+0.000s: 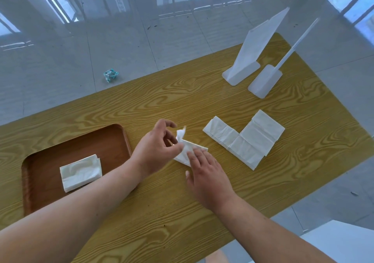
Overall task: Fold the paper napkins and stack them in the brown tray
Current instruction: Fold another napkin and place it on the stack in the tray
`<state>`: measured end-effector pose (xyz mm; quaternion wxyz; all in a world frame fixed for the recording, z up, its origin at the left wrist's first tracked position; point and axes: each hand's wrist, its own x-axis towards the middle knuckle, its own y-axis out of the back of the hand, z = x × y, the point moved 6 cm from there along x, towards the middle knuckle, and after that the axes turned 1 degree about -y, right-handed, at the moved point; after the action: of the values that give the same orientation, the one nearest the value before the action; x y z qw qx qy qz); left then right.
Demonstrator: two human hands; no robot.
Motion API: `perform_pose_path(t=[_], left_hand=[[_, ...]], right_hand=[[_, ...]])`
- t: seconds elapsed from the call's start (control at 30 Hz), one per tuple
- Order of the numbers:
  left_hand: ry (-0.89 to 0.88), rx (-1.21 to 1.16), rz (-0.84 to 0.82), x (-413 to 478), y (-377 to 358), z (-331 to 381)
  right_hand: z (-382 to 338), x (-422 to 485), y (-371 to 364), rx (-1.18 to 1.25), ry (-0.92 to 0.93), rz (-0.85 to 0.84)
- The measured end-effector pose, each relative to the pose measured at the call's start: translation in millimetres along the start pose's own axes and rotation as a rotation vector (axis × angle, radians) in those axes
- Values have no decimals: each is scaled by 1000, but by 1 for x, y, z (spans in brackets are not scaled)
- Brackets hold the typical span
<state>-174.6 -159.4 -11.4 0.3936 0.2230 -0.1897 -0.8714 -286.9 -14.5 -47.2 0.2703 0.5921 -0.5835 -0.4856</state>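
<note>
Tray [113, 135] holds folded napkin stack [80, 172]; table [141, 212] beneath.

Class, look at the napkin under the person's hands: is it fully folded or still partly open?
Partly open. The right hand presses the napkin flat on the table while the left hand lifts one loose end.

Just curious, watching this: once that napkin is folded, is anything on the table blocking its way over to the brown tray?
Nothing visible does. The napkin being folded lies right of the brown tray, with bare table between. Only the person's own left hand and forearm cross that stretch.
</note>
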Motion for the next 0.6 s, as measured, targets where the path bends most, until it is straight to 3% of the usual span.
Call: perform_pose_path(t=[0.07,0.13,0.2,0.3,0.4,0.6], left_hand=[[-3,19,-32,-1,-10,6],[26,222,-27,2,-14,3],[59,468,-41,4,-19,-5],[112,606,-87,7,-31,-17],[131,601,-58,13,-38,-22],[191,408,-68,20,-44,-21]], right_hand=[[12,-2,17,87,-81,166],[24,-6,32,142,-127,335],[26,-10,38,136,-62,388],[18,-10,19,25,93,166],[17,-9,-6,-77,133,-35],[19,-9,-14,-145,117,-87]])
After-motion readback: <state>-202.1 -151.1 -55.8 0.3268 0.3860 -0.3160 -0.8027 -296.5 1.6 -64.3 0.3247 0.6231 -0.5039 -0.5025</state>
